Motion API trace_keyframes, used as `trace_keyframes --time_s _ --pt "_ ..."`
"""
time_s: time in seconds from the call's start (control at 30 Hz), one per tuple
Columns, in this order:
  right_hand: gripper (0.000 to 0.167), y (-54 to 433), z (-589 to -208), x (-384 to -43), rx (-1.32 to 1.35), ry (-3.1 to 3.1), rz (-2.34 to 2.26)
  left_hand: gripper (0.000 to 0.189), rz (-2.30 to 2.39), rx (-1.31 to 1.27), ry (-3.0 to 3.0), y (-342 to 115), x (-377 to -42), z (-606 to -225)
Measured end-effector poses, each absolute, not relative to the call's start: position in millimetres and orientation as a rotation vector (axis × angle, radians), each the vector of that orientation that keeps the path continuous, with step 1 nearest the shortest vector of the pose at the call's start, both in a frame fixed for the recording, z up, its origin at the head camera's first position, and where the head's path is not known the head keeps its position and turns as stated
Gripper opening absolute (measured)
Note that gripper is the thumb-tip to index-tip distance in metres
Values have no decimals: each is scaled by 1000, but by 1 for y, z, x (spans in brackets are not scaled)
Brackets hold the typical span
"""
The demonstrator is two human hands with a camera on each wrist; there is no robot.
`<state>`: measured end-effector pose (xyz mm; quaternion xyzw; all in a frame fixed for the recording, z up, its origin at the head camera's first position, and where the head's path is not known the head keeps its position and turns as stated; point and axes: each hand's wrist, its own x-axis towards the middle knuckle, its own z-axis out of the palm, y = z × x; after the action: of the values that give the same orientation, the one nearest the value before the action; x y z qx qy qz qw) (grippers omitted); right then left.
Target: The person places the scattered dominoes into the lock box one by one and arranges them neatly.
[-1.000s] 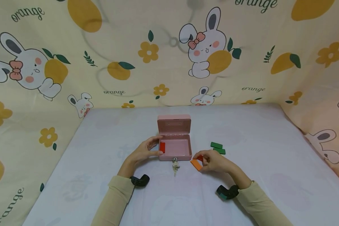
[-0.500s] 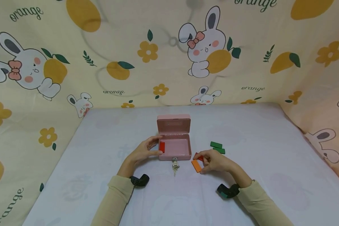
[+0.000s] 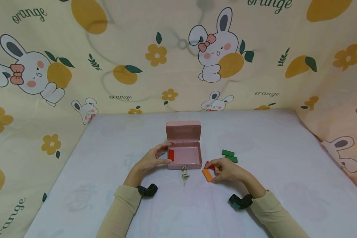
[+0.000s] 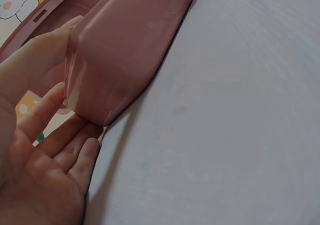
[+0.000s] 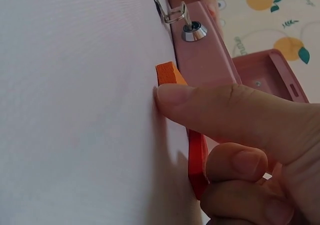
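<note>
An open pink cash box (image 3: 193, 155) stands on the table with its lid raised and a key in its front lock. My left hand (image 3: 150, 158) grips the box's left side, thumb at the front corner and fingers farther back. Inside, along the left wall, lies a red block (image 3: 171, 155). To the right of the box, my right hand (image 3: 226, 170) pinches an orange block (image 3: 207, 175) between thumb and index finger, low over the table. Another red block (image 5: 196, 160) is beside the curled fingers, partly covered by the hand in the head view.
Two green blocks, one behind (image 3: 227, 153) and one in front (image 3: 231, 159), lie just beyond my right hand. Keys (image 3: 184, 177) hang from the lock at the box's front. A patterned cloth (image 3: 178, 66) encloses the white table (image 3: 122, 138) behind and at the sides.
The orange block has shifted slightly to the right and turned a little in my right hand. More of the red block beside it shows. My left hand and the box stay put.
</note>
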<state>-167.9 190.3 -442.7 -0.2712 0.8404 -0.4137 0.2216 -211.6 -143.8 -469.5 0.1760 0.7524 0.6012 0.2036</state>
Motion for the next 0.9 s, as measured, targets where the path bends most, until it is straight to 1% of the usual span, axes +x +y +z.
trace_keyframes --time_s 0.53,0.9 --pt "43 188 -436 -167 -748 2357 -1164 69 1682 469 2099 -144 -212 -469" --pt "42 186 -425 -169 -744 2407 -1131 69 1691 466 2075 -143 -211 -469"
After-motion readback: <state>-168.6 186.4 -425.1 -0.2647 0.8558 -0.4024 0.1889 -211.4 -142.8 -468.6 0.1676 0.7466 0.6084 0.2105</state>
